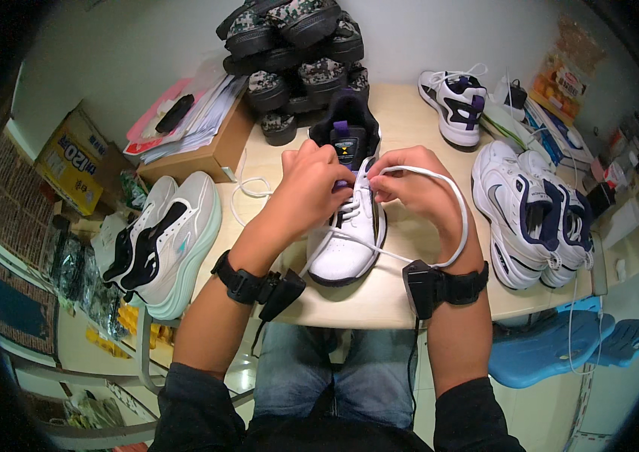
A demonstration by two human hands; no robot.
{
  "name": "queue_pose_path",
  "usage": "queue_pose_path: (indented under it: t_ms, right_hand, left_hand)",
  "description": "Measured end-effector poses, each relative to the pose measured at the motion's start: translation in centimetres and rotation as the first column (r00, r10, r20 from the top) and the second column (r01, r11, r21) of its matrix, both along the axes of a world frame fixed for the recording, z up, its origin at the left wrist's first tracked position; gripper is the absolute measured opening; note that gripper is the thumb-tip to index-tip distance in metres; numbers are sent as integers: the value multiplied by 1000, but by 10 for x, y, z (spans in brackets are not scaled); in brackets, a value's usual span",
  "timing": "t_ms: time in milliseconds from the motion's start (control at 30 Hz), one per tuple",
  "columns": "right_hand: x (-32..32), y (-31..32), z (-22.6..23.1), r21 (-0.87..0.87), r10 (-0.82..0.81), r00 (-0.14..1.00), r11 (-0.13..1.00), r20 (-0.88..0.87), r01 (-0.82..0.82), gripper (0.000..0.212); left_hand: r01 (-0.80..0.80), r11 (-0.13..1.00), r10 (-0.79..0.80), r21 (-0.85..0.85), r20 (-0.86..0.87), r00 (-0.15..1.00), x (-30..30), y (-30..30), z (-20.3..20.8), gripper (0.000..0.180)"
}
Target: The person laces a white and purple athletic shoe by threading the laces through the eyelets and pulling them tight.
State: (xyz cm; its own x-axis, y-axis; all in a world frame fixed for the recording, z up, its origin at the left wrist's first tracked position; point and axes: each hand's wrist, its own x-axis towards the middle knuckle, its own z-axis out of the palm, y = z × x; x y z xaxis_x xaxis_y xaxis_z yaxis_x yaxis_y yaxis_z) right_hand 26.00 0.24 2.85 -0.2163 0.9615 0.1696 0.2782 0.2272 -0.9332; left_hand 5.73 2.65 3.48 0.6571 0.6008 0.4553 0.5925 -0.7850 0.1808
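Pale wood worktop (398,113) tonight, folks, backing onto a light wall (410,38), and we're sharing it with a whole lot of footwear. Far left, we're seeing a yellow carton (74,162) off to the side, then a pair of off-white sneakers (193,233) sitting by the left edge. Behind those we're keeping a cardboard box (218,151) with papers (202,113) piled on top, and next to it a heap of camouflage shoes (297,75) is rising against the wall. Front and centre, we're working on a white sneaker (342,256), upright, toe pointing at us. Our left hand (312,181) is bending over its left eyelets; we can't tell whether those fingers are gripping anything. Our right hand (413,181) is pinching the white lace (461,207) between thumb and index by the right eyelets, and that lace is looping over the hand and down past the wrist. Further right, a black-and-white sneaker (459,113) is standing at the back, and white-and-navy sneakers (526,218) are resting nearer us, with a blue seat (545,346) showing below.
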Motion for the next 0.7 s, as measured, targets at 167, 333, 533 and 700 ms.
queue_pose_path:
  t_ms: [167, 333, 533, 700]
  right_hand:
    - [1, 0, -4, 63, -73, 989, 996, 129, 65, 9]
    - [-1, -2, 0, 49, -22, 989, 999, 149, 15, 10]
    - [2, 0, -5, 160, -38, 986, 987, 162, 11, 9]
    - [-2, 0, 2, 272, -40, 986, 962, 164, -7, 12]
  left_hand:
    - [3, 1000, -3, 20, -8, 1000, 4, 0, -5, 17]
    - [45, 998, -47, 53, 52, 997, 7, 1, -12, 19]
    - [-11, 998, 8, 57, 61, 998, 13, 3, -17, 14]
    - [35, 998, -26, -59, 146, 989, 9, 6, -21, 9]
